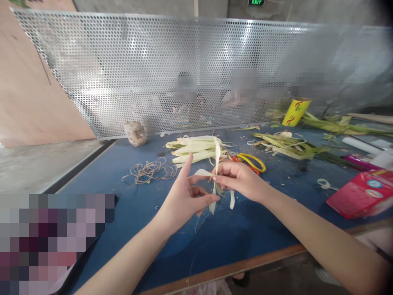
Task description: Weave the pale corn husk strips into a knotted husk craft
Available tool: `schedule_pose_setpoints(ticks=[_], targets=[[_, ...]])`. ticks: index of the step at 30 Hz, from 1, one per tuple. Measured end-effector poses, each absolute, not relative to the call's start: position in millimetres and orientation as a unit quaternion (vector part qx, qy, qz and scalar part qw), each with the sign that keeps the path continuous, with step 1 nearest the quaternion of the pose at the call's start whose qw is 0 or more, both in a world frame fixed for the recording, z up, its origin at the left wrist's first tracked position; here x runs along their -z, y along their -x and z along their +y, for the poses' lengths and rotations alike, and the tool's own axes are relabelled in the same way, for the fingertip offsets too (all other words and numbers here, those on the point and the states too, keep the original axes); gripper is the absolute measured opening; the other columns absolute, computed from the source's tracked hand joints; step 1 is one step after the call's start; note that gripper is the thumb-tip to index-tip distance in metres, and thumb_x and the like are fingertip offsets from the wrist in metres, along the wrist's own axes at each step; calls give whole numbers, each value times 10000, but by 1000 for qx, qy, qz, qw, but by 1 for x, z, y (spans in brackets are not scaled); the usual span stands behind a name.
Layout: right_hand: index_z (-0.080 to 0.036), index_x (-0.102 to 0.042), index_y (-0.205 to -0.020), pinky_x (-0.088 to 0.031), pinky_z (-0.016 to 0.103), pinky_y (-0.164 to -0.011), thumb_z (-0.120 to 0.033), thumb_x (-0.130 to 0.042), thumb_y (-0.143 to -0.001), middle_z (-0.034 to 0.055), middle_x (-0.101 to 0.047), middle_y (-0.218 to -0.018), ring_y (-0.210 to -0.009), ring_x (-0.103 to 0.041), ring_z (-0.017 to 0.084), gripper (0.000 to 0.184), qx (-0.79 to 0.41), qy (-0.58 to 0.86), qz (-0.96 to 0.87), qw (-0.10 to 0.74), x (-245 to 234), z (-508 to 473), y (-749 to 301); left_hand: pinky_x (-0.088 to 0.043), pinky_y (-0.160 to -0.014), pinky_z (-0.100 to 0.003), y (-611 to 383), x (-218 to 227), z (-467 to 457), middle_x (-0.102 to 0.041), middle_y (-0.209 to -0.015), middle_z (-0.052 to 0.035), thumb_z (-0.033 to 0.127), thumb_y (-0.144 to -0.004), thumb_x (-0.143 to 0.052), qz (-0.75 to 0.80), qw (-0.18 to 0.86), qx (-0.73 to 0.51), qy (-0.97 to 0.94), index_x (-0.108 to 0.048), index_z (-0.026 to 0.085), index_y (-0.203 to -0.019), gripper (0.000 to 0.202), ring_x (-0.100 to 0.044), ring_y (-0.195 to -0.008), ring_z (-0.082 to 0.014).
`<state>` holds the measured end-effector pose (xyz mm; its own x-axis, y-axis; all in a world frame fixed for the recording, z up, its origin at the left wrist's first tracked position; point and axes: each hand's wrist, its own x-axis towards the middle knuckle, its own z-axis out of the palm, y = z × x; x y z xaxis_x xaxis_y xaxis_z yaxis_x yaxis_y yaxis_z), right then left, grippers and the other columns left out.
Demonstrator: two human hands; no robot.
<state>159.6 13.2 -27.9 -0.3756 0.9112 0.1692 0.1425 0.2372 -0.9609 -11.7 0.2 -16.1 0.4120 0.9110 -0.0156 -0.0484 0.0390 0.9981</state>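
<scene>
The right hand (238,178) pinches pale strips (217,155) where they cross, above the middle of the desk (245,233). The left hand (181,196) is loosely spread beside them, some fingers curled; whether it touches them I cannot tell. From the strips, husks (196,149) lie at eleven o'clock, twine (149,171) at nine, scissors (251,155) at two, a red box (359,194) at three.

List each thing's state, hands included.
Right hand: pinching pale strips
Left hand: fingers spread, grip unclear
Pale strips: crossed
Husk pile: lying flat
Twine: loosely tangled
Yellow-handled tool: lying, partly hidden
Yellow cylinder: on end
Red package: seal unclear
Green leaves: heaped
Exit sign: lit
</scene>
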Motion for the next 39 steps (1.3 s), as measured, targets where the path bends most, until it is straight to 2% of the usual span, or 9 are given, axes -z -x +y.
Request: schedule_pose_setpoints(ticks=[3,8,12,16,20,24,29,35,39], targets=[[-144,-557,-814,-377,183,-464,-313,-526,-825,-27,-524,-581,-496,-460,55,172,-510,357,-689,372,25,12,-162,-383,-352,-182,10,21,-2,-517,-1055,-70,99,-571,-713,374,611,-387,-581,50,360,-1370,1135,-540,-521,-68],[-139,-571,-805,-379,185,-449,-356,-462,-862,-18,-544,-564,-456,-457,53,250,-520,327,-707,351,21,8,-165,-471,-557,-263,8,32,-3,-515,-1045,-52,178,-565,-742,351,599,-398,-599,-9,331,-1379,1105,-575,-680,-109],[-146,-571,-801,-362,186,-426,-357,-469,-860,-28,-525,-550,-431,-439,51,241,-501,338,-714,352,21,7,-165,-385,-497,-218,9,31,-1,-568,-830,-4,230,-610,-722,378,559,-413,-611,-53,228,-1386,1024,-490,-564,-67],[-153,-532,-833,-319,179,-399,-329,-477,-860,-36,-521,-545,-414,-394,42,187,-503,338,-702,374,21,7,-165,-345,-465,-225,9,28,-1,-589,-889,-24,264,-622,-706,400,549,-384,-625,-49,222,-1382,1005,-440,-503,-54],[-171,-473,-842,-328,162,-415,-284,-506,-846,-51,-501,-557,-446,-431,42,118,-536,333,-674,385,22,6,-162,-385,-644,-283,9,29,-2,-611,-843,-20,296,-639,-690,424,443,-408,-676,-114,186,-1378,944,-468,-676,-117],[-199,-424,-926,-391,175,-476,-249,-529,-833,-43,-538,-616,-533,-522,68,149,-563,327,-658,378,25,5,-160,-389,-744,-319,10,30,-1,-636,-827,-16,253,-681,-655,408,390,-446,-695,-142,193,-1376,866,-479,-708,-131],[-214,-407,-1047,-338,167,-400,-259,-461,-874,-51,-532,-558,-430,-440,56,187,-518,335,-684,389,26,5,-160,-431,-685,-312,10,29,-1,-614,-717,7,224,-686,-650,378,384,-478,-694,-225,197,-1333,775,-516,-661,-135],[-192,-496,-881,-460,220,-539,-251,-479,-852,-5,-572,-702,-558,-544,85,67,-424,350,-717,429,26,6,-159,-433,-677,-299,10,33,-3,-615,-787,-12,158,-723,-590,336,356,-467,-736,-235,207,-1310,688,-540,-732,-145],[-184,-506,-755,-446,237,-612,-199,-522,-815,-7,-556,-697,-641,-532,104,64,-303,365,-763,439,23,5,-159,-440,-705,-312,8,33,-5,-597,-766,3,206,-741,-591,339,363,-463,-735,-243,233,-1305,664,-534,-715,-138]])
